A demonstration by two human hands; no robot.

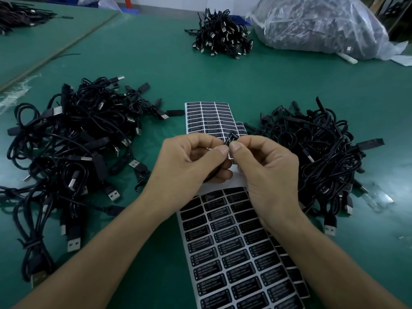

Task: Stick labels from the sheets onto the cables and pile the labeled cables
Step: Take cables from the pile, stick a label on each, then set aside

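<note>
Label sheet (234, 253) cut off below, left grip (189, 159) and right grip (267, 166) pinching half-hidden cable (230, 138)

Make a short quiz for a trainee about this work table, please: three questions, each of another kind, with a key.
1. True or false: the left hand and the right hand lie flat on the mat.
2. Choose: what lies at the far right? A. a plastic bag B. a cardboard box C. a scale
3. Fill in: the print on the near sheet reads "LED ___".

Key: 1 false, both pinch a black piece above the sheets; 2 A; 3 CONTROLLER.
</note>
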